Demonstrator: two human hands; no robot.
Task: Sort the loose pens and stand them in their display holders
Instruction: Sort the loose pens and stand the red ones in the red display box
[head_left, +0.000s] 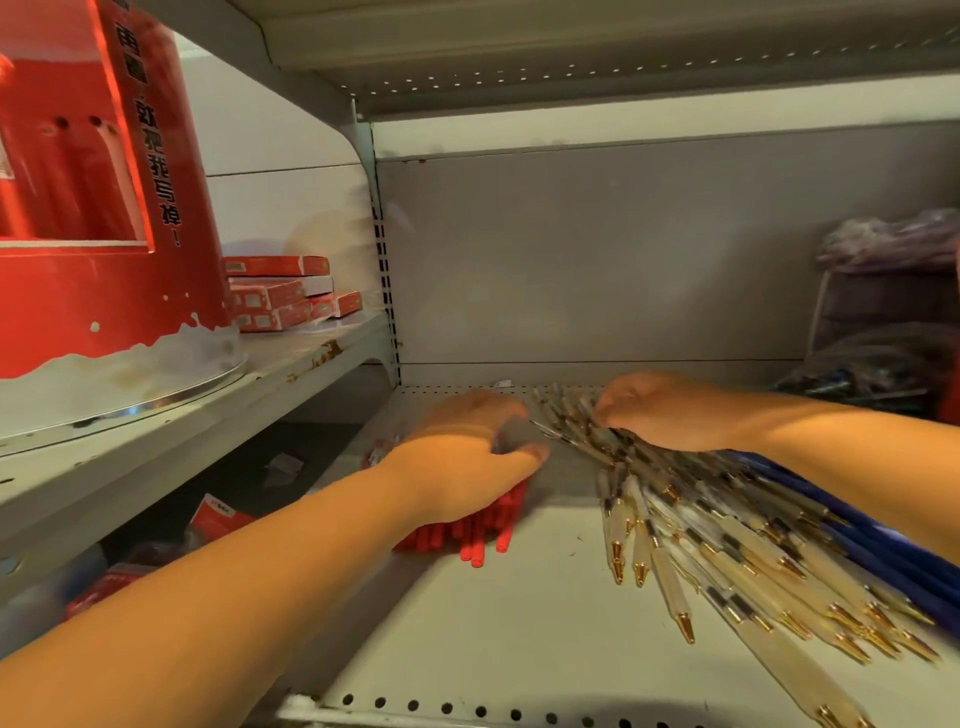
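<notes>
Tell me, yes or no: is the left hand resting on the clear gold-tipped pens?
No, the left hand lies over the red pens, while the right hand is on the clear gold-tipped pens.

Small red boxes (280, 293) stacked on left shelf (291, 364); plastic-wrapped bundle (891, 241) far right.

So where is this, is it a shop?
Probably a stationery shop: metal shelving with peg holes, a red display holder, stacked red boxes, and heaps of loose pens.

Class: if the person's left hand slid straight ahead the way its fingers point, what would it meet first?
Probably nothing before the shelf's grey back wall: the left hand points across bare shelf, though depth is unclear.
</notes>
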